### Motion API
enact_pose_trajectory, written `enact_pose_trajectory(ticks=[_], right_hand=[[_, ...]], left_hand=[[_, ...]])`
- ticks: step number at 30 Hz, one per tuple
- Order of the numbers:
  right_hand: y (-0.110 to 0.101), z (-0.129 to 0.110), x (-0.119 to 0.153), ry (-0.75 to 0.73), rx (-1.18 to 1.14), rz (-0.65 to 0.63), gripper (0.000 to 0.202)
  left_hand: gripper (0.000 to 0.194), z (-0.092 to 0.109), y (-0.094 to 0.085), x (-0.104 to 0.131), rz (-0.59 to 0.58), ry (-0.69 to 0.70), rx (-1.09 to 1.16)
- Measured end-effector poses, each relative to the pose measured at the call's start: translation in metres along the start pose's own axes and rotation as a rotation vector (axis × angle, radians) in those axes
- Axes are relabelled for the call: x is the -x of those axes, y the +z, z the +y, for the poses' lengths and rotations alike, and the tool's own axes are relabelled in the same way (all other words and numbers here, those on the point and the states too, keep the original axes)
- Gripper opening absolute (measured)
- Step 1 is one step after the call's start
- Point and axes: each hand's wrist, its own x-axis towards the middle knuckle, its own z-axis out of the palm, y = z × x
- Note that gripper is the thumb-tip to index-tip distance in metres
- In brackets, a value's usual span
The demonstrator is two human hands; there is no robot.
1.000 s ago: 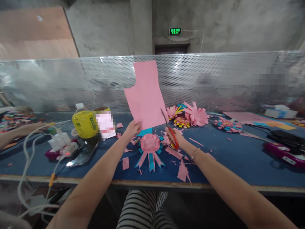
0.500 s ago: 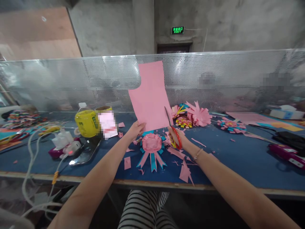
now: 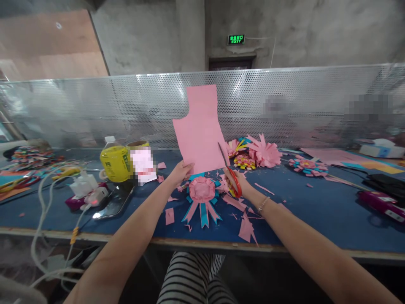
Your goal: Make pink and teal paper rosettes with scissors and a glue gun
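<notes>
Upright above the table, a large sheet of pink paper (image 3: pixel 202 131) is pinched at its lower left corner by my left hand (image 3: pixel 183 172). A notch is cut out of its upper left side. My right hand (image 3: pixel 236 185) grips red-handled scissors (image 3: pixel 236 183), their dark blades pointing up across the sheet's lower right part. Whether the blades are closed, I cannot tell. Below the sheet, between my hands, lies a pink and blue paper rosette (image 3: pixel 201 190) with forked ribbon tails. Pink paper scraps (image 3: pixel 247 228) lie around it.
Paper flowers (image 3: pixel 264 152) sit behind my right hand. To the left stand a yellow-labelled bottle (image 3: pixel 114 162), a phone (image 3: pixel 115 202) and a power strip with white cables (image 3: pixel 84 190). A purple tool (image 3: pixel 379 204) lies at the right. A perforated metal screen (image 3: pixel 142 105) closes the table's back.
The top of the pink sheet has dipped slightly and leaned a little away. Both hands keep their hold in nearly the same place.
</notes>
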Motion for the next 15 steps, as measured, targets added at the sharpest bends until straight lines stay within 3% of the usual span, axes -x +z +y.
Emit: enact_pose_trajectory(ticks=[4,11,15], right_hand=[[0.000,-0.005,0.002,0.147,-0.181,-0.029,0.032],[0.000,0.007,-0.002,0.031,-0.179,-0.027,0.036],[0.003,0.006,-0.003,0.040,-0.134,0.003,0.037]], left_hand=[[0.034,-0.001,0.001,0.000,-0.022,-0.003,-0.017],[0.038,-0.003,0.001,0.001,-0.062,-0.027,-0.016],[0.037,-0.001,0.003,0.002,-0.061,-0.032,-0.011]])
